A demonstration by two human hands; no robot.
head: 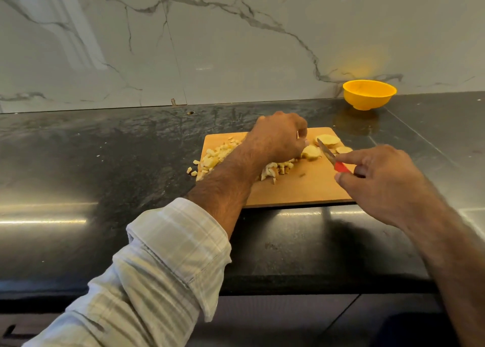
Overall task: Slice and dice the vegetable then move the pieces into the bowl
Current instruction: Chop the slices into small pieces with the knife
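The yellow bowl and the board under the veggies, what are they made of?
The yellow bowl looks like plastic: one bright, even colour with a smooth, slightly shiny skin. The board looks like wood or bamboo: flat, matte, pale tan, though no grain shows clearly.

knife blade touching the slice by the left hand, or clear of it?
Cannot tell. In the head view the knife blade's tip overlaps the slice edge, beside the left hand, but no contact or gap shows.

Left hand (278, 136) hides fingertips, part of diced pile (217, 155); knife (331, 157) handle mostly covered.
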